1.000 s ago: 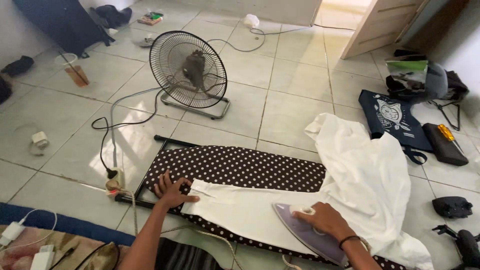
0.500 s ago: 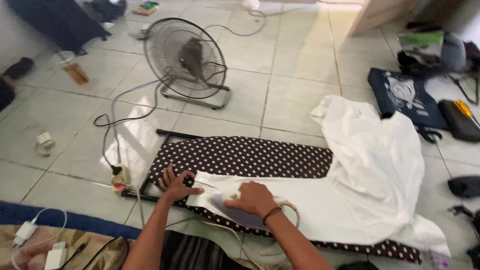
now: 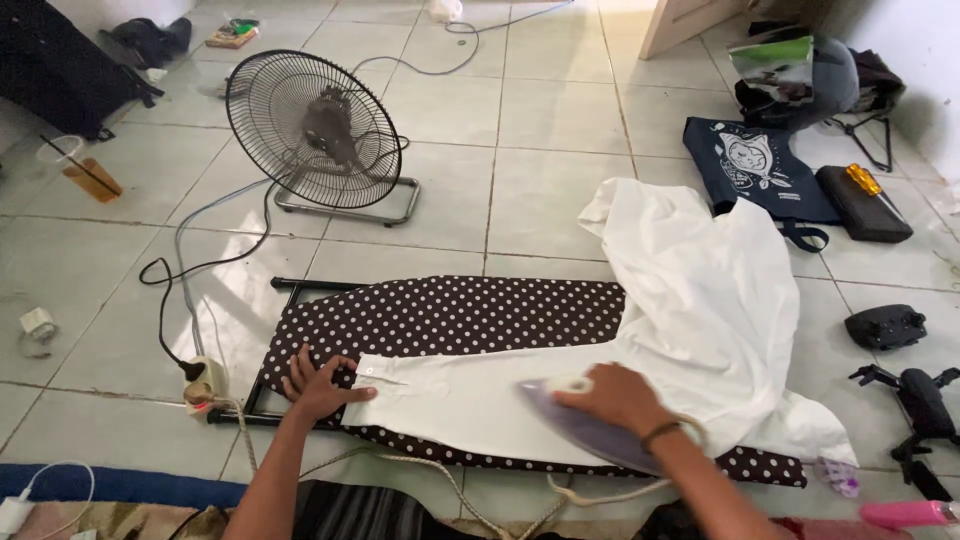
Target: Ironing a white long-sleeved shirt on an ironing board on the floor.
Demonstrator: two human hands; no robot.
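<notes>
A white shirt (image 3: 710, 300) lies over a low dark polka-dot ironing board (image 3: 450, 315) on the tiled floor, one sleeve stretched flat along the board. My left hand (image 3: 318, 383) presses down on the sleeve's cuff at the board's left end. My right hand (image 3: 612, 398) grips the handle of a lilac iron (image 3: 575, 425) resting on the sleeve, right of its middle. The iron's braided cord (image 3: 440, 480) trails off the board's near edge.
A floor fan (image 3: 312, 130) stands beyond the board. A power strip (image 3: 205, 380) with cables sits left of it. A dark bag (image 3: 755, 170), a black case (image 3: 862, 203), a helmet (image 3: 825, 75), a controller (image 3: 885, 327) and a drone (image 3: 915, 400) lie to the right.
My right hand slid the iron left toward the cuff, then back right along the sleeve. My left hand stayed on the cuff. The camera view shifted slightly.
</notes>
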